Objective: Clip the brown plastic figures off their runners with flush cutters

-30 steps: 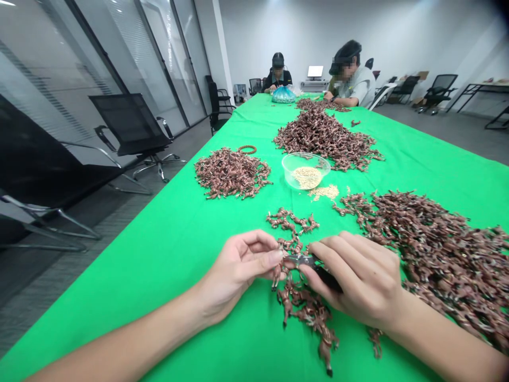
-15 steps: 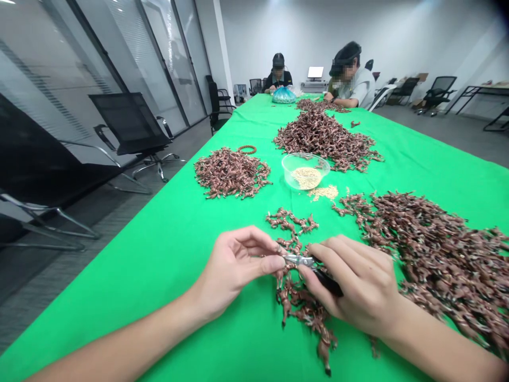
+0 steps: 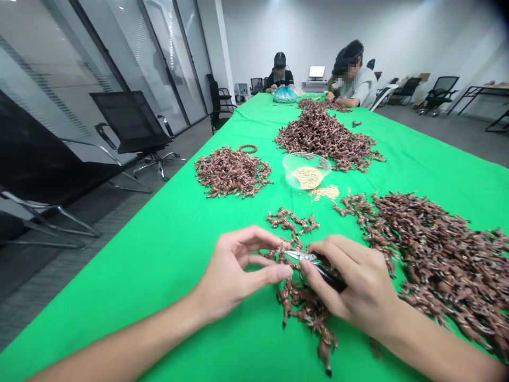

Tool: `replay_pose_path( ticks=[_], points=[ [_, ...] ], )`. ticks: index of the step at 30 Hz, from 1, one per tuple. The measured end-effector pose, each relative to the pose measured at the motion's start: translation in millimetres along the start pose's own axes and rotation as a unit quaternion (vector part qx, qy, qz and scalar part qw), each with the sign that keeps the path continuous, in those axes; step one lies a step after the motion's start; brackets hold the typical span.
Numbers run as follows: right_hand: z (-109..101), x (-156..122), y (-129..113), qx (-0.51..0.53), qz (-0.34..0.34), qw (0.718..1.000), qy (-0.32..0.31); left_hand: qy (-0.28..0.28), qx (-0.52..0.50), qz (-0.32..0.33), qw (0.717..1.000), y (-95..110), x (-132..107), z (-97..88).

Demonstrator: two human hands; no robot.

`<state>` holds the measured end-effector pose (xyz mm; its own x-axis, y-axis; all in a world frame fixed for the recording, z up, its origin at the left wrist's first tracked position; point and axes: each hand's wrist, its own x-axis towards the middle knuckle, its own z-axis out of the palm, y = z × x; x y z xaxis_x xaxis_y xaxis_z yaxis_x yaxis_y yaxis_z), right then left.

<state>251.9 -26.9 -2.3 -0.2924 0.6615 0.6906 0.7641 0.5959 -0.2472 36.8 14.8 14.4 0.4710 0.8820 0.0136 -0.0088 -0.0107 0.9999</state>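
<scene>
Hiding snips' grip (image 3: pixel 331 279), right hand (image 3: pixel 353 284)

Small metal snips (image 3: pixel 301 257) in the right hand (image 3: pixel 353 281), over a bunch of brown figures (image 3: pixel 296 307); left hand (image 3: pixel 234 276) just beside, at nine o'clock. Big brown pile (image 3: pixel 433 254) at three o'clock, clear bowl (image 3: pixel 306 171) at twelve o'clock, both on green cloth (image 3: pixel 159 297).

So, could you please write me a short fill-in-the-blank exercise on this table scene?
The right hand grips small snips with ____ handles.
The table cover is ____.
The clear plastic bowl holds ____ granules.

Missing words: black, green, beige.
</scene>
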Motion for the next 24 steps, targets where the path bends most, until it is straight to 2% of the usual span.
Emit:
replay_pose_path(
  ticks=[7, 10, 17, 24],
  points=[
    [0.5, 0.2, -1.9, -0.007, -0.006, 1.0, 0.014, -0.011, 0.015, -0.045, 0.999, -0.2, -2.9, 3.5],
    [1.6, 0.2, -0.8, 0.016, 0.005, 1.0, 0.021, -0.013, -0.015, -0.063, 0.998, -1.3, -1.9, 2.1],
    [4.7, 0.1, 2.4, 0.064, 0.054, 0.996, 0.014, -0.03, -0.081, -0.053, 0.995, -1.7, 2.7, 0.3],
    [5.6, -0.1, 1.2, 0.073, 0.056, 0.996, 0.021, -0.057, -0.17, -0.078, 0.981, 4.8, 1.1, 1.1]
  ],
)
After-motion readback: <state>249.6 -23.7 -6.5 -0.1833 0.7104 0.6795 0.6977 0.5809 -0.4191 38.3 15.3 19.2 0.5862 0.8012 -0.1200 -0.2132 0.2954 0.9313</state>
